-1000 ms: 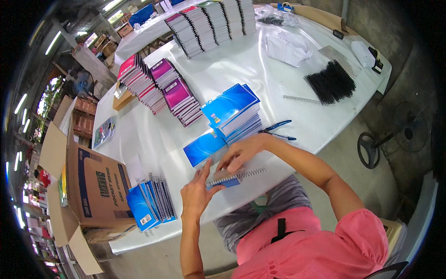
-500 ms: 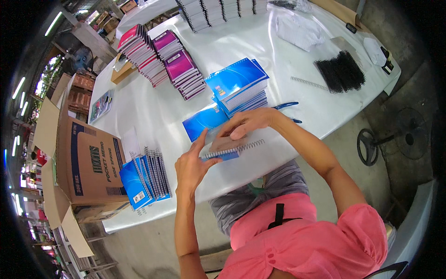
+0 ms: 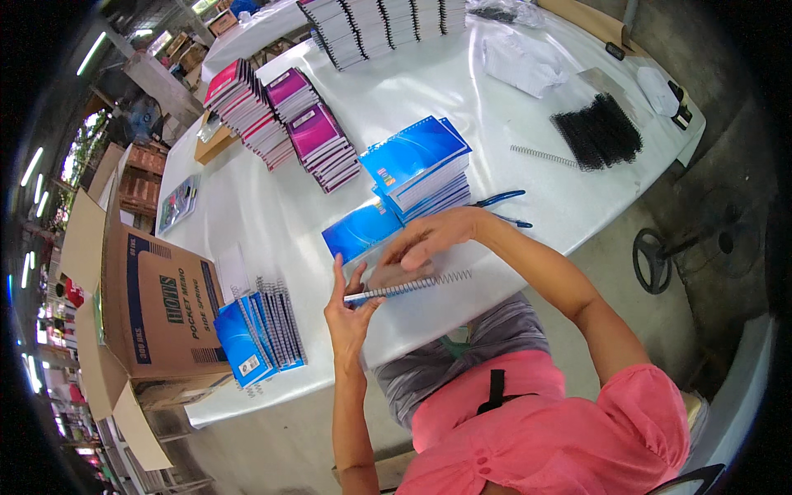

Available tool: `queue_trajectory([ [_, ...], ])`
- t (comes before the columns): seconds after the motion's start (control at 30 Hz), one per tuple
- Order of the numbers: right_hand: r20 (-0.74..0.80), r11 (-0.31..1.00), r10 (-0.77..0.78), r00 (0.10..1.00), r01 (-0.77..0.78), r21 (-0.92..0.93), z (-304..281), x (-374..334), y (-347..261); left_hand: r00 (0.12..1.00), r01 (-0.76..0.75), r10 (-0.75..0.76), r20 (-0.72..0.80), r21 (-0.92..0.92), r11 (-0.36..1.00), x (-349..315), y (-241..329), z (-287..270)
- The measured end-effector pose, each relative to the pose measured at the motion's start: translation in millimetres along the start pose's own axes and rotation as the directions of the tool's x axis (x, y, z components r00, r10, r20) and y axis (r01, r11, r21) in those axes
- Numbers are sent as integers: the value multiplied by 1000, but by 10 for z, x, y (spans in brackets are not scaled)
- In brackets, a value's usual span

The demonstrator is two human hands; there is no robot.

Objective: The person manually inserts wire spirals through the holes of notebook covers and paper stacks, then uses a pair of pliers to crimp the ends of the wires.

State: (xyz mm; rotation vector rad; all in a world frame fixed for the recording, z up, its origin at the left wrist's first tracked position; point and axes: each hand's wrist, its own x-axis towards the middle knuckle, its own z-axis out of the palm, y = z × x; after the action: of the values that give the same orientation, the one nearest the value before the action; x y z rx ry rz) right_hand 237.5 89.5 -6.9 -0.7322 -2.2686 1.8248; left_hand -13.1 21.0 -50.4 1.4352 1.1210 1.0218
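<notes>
A small notebook [image 3: 356,298] stands on edge near the table's front, with a wire spiral [image 3: 417,284] along its upper side. The spiral's free end sticks out past the notebook to the right. My left hand [image 3: 348,309] pinches the notebook's left end between thumb and fingers. Over the spiral hovers my right hand [image 3: 433,238], its fingers smeared by motion, so I cannot tell whether they touch the coil. Just beyond lie a single blue notebook [image 3: 359,231] and a stack of blue notebooks [image 3: 421,157]. Blue-handled pliers or scissors [image 3: 502,198], partly hidden, lie beside the stack.
Left, finished-looking spiral notebooks [image 3: 260,334] lean in a row by an open cardboard box [image 3: 169,301]. Farther back are purple notebooks [image 3: 313,132], red notebooks [image 3: 247,107] and large spiral books [image 3: 379,33]. Black coils [image 3: 598,132] and a loose coil [image 3: 543,156] lie right.
My left hand has shifted slightly down and right with the notebook, whose blue cover has turned mostly out of sight. My right hand stays over the spiral, its fingers still blurred.
</notes>
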Motion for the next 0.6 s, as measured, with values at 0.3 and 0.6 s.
queue_trajectory([
  [0.3, -38, 998, 36, 999, -34, 57, 10, -24, -10, 999, -19, 24, 39, -122, 992, -70, -62, 113],
  [0.6, -34, 999, 32, 999, -33, -42, -54, -11, -69, 998, -12, 21, 54, -170, 985, -13, -84, 95],
])
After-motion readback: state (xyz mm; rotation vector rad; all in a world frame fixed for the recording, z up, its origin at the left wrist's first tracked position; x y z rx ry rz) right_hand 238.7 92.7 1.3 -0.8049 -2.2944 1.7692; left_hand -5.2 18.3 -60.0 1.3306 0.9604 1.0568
